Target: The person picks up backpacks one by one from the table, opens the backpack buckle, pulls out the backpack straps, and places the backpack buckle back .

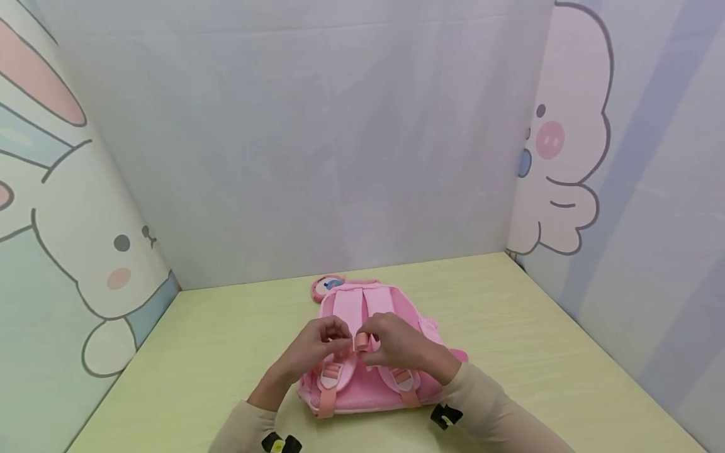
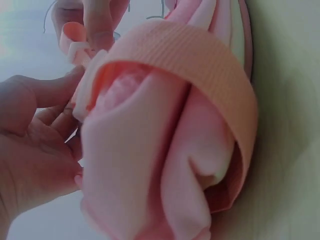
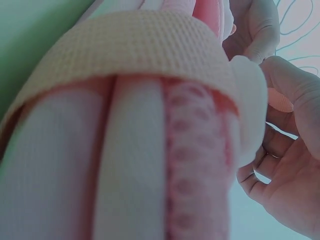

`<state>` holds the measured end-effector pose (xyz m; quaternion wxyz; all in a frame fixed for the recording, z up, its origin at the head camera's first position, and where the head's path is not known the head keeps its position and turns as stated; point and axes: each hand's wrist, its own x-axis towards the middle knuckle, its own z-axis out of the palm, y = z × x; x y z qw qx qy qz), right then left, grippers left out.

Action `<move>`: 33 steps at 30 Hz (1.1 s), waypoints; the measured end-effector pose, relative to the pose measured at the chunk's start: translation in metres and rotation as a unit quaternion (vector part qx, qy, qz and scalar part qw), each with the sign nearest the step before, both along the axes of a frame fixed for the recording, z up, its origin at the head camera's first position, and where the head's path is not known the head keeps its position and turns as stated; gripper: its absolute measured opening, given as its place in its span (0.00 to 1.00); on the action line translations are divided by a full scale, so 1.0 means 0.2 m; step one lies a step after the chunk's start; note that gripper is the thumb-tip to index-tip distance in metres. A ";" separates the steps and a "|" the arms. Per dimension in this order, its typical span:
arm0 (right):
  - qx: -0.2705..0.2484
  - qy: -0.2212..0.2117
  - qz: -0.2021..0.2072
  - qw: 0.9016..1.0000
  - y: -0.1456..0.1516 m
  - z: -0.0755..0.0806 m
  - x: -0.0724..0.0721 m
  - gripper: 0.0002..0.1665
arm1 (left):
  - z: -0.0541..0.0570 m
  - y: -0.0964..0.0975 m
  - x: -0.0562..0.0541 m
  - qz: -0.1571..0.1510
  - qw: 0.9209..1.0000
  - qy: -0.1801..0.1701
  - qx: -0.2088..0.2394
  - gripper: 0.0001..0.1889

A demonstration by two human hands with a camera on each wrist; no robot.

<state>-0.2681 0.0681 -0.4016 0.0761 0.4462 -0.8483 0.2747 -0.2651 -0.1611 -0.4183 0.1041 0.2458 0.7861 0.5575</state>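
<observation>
A pink backpack (image 1: 368, 384) lies on the table with its shoulder straps facing up. My left hand (image 1: 320, 346) and right hand (image 1: 402, 343) meet over the middle of these straps. Between the right thumb and fingers is a looped coral webbing strap (image 1: 362, 341). The left thumb and fingers pinch at the near end of that strap, by a small pale buckle (image 2: 79, 52) visible in the left wrist view. Below the hands, pale adjusters (image 1: 331, 374) join the shoulder straps to coral webbing. Fingers partly hide the buckle, so whether it is fastened cannot be made out.
A round pink charm (image 1: 326, 287) with a blue and white middle lies by the bag's top left. The pale yellow table (image 1: 238, 352) runs back to a grey cloth wall (image 1: 294, 151). Printed cartoon panels stand on both sides.
</observation>
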 end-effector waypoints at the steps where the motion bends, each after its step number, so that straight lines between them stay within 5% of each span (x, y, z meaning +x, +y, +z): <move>1: -0.002 0.000 0.000 1.000 0.00 0.00 0.00 0.10 | 0.00 0.00 0.00 0.000 1.000 0.001 -0.001 0.08; 8: -0.010 -0.008 0.003 1.000 0.00 -0.01 0.00 0.12 | 0.00 -0.03 0.00 -0.004 1.000 0.001 -0.022 0.10; 33: -0.017 -0.019 0.014 1.000 0.00 -0.01 -0.01 0.07 | 0.02 0.00 0.02 0.028 0.999 -0.039 0.017 0.10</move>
